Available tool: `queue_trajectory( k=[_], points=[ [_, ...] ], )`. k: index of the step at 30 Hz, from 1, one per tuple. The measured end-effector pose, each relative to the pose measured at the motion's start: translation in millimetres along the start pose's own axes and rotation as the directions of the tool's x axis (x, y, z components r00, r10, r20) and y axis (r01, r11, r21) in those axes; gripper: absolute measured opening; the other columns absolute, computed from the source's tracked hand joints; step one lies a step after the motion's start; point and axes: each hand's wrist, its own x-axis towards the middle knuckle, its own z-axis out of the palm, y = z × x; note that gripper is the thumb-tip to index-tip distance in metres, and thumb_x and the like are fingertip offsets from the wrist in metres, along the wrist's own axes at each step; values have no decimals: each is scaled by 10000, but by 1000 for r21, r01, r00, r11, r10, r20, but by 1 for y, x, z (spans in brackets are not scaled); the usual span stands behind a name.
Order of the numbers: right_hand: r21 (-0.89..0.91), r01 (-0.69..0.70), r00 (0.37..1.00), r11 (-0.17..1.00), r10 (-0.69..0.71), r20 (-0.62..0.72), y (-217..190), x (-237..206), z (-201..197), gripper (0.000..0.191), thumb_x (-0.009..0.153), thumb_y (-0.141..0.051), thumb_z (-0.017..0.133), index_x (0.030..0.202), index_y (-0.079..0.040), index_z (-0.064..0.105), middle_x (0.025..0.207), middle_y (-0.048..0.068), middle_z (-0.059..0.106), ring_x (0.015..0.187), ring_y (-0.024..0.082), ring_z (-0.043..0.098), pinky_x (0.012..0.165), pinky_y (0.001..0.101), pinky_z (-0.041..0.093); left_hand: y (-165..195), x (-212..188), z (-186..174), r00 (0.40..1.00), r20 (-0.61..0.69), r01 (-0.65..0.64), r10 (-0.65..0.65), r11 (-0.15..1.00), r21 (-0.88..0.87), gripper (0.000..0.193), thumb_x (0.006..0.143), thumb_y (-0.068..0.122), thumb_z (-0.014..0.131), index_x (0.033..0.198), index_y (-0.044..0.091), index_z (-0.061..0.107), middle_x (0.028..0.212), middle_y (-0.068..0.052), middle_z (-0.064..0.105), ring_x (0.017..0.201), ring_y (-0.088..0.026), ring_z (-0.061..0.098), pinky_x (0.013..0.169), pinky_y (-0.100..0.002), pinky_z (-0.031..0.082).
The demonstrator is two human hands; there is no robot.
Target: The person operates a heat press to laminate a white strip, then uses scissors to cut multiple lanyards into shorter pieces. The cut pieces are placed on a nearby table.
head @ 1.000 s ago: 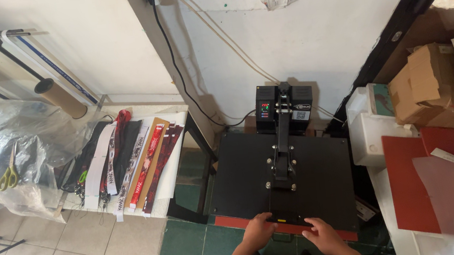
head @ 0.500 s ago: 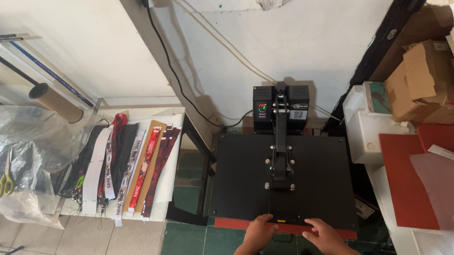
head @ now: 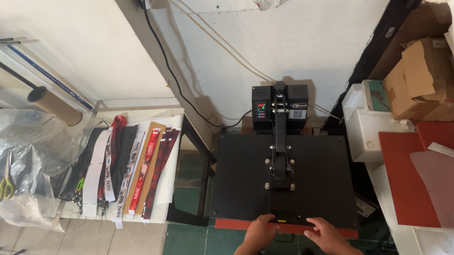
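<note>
Barely shifted since the earlier frames: left hand point(head: 260, 233) and right hand point(head: 326, 234) in the same spots at 6 o'clock on the front edge of the heat press point(head: 281, 181), only the view nudged a little. Both curled down over the closed black platen's near lip, just above the red pad strip point(head: 232, 225), the fingers' hold underneath not visible. Best done with even pressure from both sides, palms clear of the seam, centre handle arm point(head: 279, 138) at 12 o'clock, lanyards point(head: 123, 168) lying well apart at 9 o'clock.
</note>
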Motion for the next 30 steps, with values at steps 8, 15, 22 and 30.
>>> queue_trajectory(
  k=[8,15,22,30],
  points=[
    [19,-19,1000,1000,19,1,0,0,4,660,943,-449,650,1504,-146,477,1555,42,488,1378,226,567,1116,391,508,-6,2,0,1000,10,-9,9,1000,5,531,917,322,691,1379,79,590,1413,-129,597,1316,-325,560,1098,-426,452],
    [-9,-31,999,999,31,19,-2,-1,5,656,950,-445,649,1506,-145,475,1557,45,488,1372,221,572,1120,391,510,-4,1,-2,999,39,8,-9,1000,27,531,934,320,689,1393,79,574,1439,-132,574,1335,-323,540,1105,-428,440],
    [40,-5,1000,999,4,11,0,0,6,654,941,-444,656,1497,-144,484,1543,50,494,1360,232,576,1105,396,524,-7,2,-1,1000,19,10,-11,1000,15,525,921,325,692,1376,83,590,1415,-129,597,1315,-324,559,1096,-425,450],
    [52,-29,998,998,27,52,3,6,12,658,938,-430,668,1499,-143,476,1537,46,491,1356,231,568,1090,395,520,-24,11,8,1000,-10,-21,21,1000,-7,523,905,329,710,1361,94,607,1399,-135,598,1293,-340,567,1083,-423,460]
  ],
)
